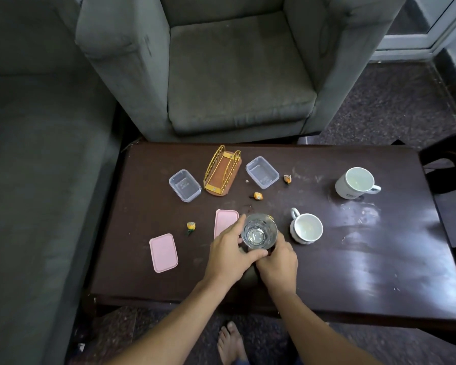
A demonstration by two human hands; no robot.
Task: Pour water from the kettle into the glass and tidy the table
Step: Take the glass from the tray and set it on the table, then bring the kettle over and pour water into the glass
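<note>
A clear drinking glass [258, 230] stands upright near the middle of the dark wooden table [353, 259]. My left hand [229, 255] wraps round its left and near side, thumb across the front. My right hand [278, 262] grips it from the right and below. Whether there is water in the glass is hard to tell. No kettle is in view.
Two white mugs [306, 227] [356, 183] stand to the right. Two clear plastic boxes [185, 185] [262, 172], two pink lids [163, 252] [224, 222], a gold wire holder [221, 171] and several wrapped candies [191, 226] are scattered. A grey armchair [234, 69] stands behind the table.
</note>
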